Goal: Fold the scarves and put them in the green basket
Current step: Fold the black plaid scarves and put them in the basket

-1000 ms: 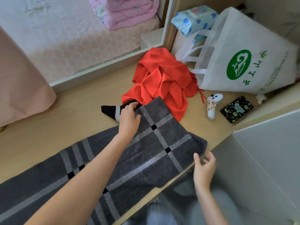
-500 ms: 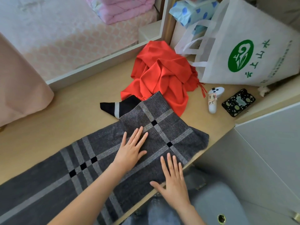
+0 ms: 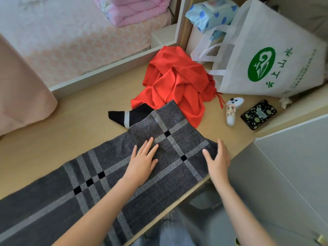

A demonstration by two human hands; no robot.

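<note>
On the tabletop [image 3: 71,121] in front of me a grey plaid scarf [image 3: 174,151] lies stretched flat, running from the near left corner of the view out towards the middle. Its far end is folded back on itself into a doubled layer. My left grip [image 3: 142,162] rests flat on that doubled part, fingers straight and slightly spread, palm down, holding nothing. My right grip [image 3: 217,162] is also wide, fingers straight and thumb out. It stands at the scarf's right near corner, by the tabletop's edge, but it is a little blurred, so I cannot tell whether it presses the cloth or only brushes it.

Just beyond the folded end a red scarf [image 3: 175,82] sits in a loose crumpled heap, and the grey scarf's far corner overlaps it. A black cloth with a white stripe [image 3: 127,115] pokes out to the left from under the grey scarf.

Far right, a white bag with a green logo [image 3: 266,55] leans against the red heap's fringe. Near it lie a white controller [image 3: 231,110] with handwritten labels and a dark phone [image 3: 258,114] with a spotted case, just apart from each other. A pink curtain [image 3: 21,89] hangs at the left, and a folded pink quilt [image 3: 133,9] lies on the bed beyond.
</note>
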